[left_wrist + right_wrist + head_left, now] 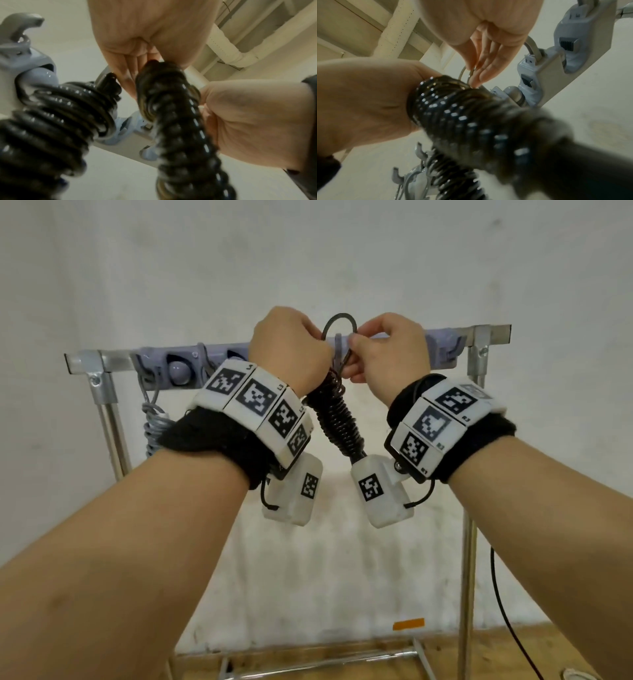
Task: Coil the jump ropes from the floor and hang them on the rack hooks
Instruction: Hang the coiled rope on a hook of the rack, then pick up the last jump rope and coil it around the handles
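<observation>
A black coiled jump rope (pixel 337 419) hangs between my two raised wrists, just in front of the rack's lilac hook strip (pixel 442 344). My left hand (pixel 301 350) grips the top of the coil (pixel 171 97), fingers curled round it. Pinched in my right hand (pixel 358 344) is the rope's thin end loop (pixel 339 318), held over a grey hook (pixel 338 345). In the right wrist view the fingertips (pixel 476 79) pinch the loop's strands above the coil (pixel 453 115). A grey coiled rope (pixel 154 419) hangs from a hook at the strip's left end.
The hook strip is mounted on a metal-tube rack (pixel 467 577) standing before a white wall. A black cable (pixel 507 611) runs down to the wooden floor at the right, near an orange tape mark (pixel 407 623). Further hooks and clips (pixel 568 43) sit along the strip.
</observation>
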The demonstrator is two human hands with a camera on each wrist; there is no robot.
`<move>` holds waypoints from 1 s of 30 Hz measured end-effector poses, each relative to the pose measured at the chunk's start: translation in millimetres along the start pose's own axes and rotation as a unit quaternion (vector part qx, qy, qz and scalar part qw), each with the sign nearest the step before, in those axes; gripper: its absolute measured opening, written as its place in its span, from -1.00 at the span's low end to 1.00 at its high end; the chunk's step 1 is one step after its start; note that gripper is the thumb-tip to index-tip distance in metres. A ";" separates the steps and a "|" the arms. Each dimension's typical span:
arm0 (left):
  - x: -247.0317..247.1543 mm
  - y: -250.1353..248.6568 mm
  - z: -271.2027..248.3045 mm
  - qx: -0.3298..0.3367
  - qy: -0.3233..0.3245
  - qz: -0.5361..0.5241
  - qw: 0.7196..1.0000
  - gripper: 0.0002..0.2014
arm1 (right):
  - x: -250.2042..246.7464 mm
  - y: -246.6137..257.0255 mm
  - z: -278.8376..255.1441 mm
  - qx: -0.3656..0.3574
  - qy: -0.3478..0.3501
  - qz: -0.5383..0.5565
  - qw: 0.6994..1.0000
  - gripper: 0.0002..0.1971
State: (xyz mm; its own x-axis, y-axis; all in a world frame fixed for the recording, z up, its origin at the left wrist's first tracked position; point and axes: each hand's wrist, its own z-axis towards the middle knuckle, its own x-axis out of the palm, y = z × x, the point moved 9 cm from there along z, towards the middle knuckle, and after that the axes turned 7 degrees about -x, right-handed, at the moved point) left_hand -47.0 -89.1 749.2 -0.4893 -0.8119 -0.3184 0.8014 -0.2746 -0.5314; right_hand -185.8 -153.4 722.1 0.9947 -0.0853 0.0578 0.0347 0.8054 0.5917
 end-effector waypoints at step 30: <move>-31.9 31.4 -170.0 0.204 0.104 0.021 0.973 -0.78 | -6.4 -15.8 -172.5 -0.005 0.188 -0.197 0.962 -0.91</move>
State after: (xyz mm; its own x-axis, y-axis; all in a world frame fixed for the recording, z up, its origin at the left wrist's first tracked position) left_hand -64.7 15.7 609.1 -0.4784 -0.7164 -0.5078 0.8712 -0.4600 -0.1717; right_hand -176.0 -64.4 573.7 0.8687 -0.1687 -0.4658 0.4158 0.7593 0.5005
